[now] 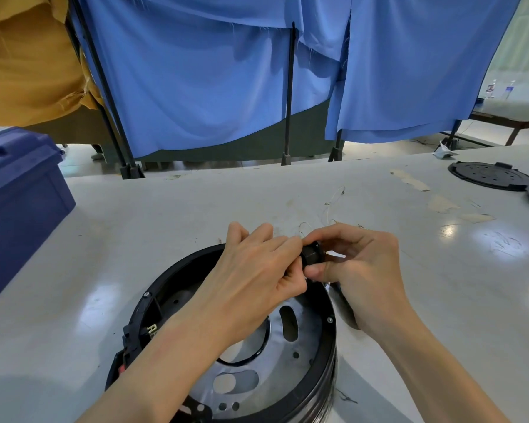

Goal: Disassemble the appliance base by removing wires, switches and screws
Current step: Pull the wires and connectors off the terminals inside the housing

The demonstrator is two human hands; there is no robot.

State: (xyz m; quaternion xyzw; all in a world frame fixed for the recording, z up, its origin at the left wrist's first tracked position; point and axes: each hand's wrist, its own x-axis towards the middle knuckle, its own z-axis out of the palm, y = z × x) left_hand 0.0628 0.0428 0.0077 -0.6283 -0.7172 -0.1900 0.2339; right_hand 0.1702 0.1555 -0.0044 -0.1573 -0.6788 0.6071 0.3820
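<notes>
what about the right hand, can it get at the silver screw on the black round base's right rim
Probably yes: the silver screw lies uncovered on the black round base beside the right hand. But that hand and the left hand both pinch a small black cylindrical part.

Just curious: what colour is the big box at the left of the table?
The box is dark blue, clearest in the head view.

Open desk surface runs between the blue box at the left edge and two black round covers at the far right. The appliance base fills the near middle, and the left hand and right hand grip a black part over its far rim. Thin wires lie just beyond.
</notes>
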